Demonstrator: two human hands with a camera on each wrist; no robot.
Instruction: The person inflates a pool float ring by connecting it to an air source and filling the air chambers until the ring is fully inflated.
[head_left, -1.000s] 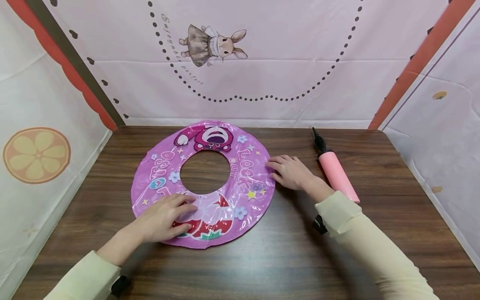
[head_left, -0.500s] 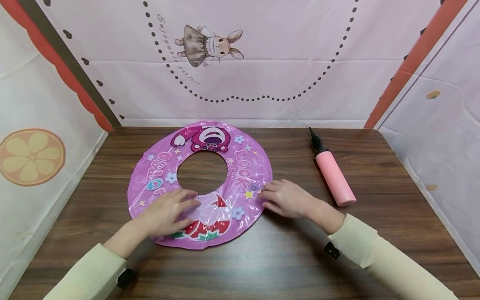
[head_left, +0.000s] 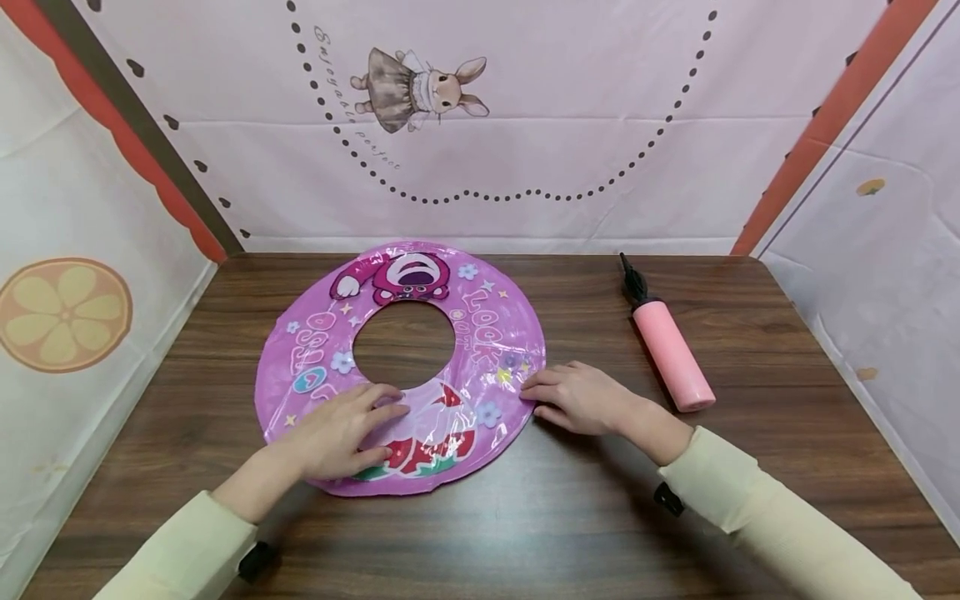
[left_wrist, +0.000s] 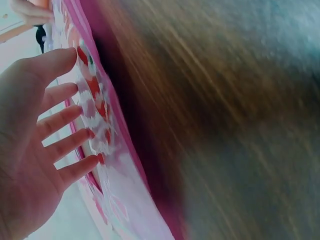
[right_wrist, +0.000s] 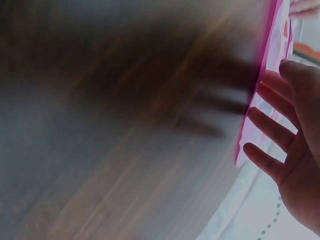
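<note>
Main risk, I'd say: the flat-looking swim ring (head_left: 491, 333) could skid or twist on the smooth wooden table (head_left: 525, 533) if the hands push unevenly; slack vinyl might crease too. No grasp from either hand, fingers loose and extended. Ring lies left of centre on the table: left hand (head_left: 341, 433) over its near-left part, by the hole; right hand (head_left: 581, 400) has fingertips at its right edge. Pink hand pump (head_left: 672, 354) lies right of that hand, untouched.

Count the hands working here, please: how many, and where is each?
2: the left hand is on the near-left part of the ring, and the right hand is at its right edge.
</note>
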